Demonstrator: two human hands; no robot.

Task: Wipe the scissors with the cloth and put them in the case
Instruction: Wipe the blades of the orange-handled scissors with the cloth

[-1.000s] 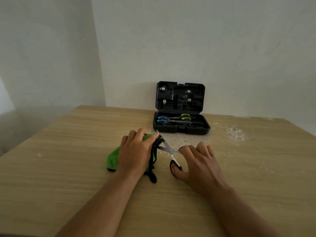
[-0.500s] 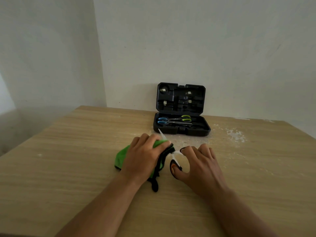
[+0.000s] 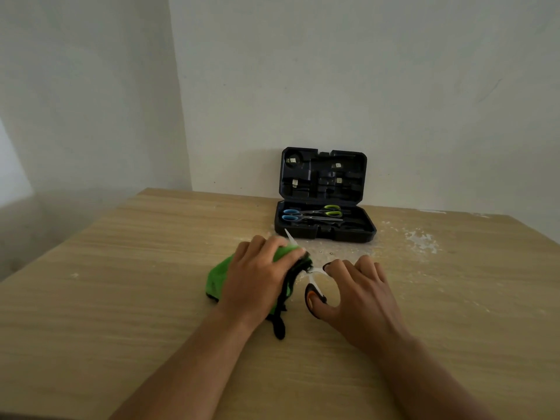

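A pair of scissors (image 3: 312, 284) with black and orange handles lies spread on the wooden table. My right hand (image 3: 360, 295) holds the handles, with the thumb through the near loop and the fingers over the far one. My left hand (image 3: 260, 277) grips a green cloth (image 3: 216, 278) with a black edge and presses it over one blade. That blade's tip pokes out past the fingers. The black case (image 3: 324, 234) stands open behind the hands, its lid upright against the wall.
In the case lie blue-handled scissors (image 3: 291, 215) and green-handled scissors (image 3: 331, 210). White dust (image 3: 421, 241) is scattered on the table to the right of the case. Walls close in at the back and left.
My left hand slid the cloth to the right along the blade, toward the pivot, and now covers most of it. My right hand stayed on the handles.
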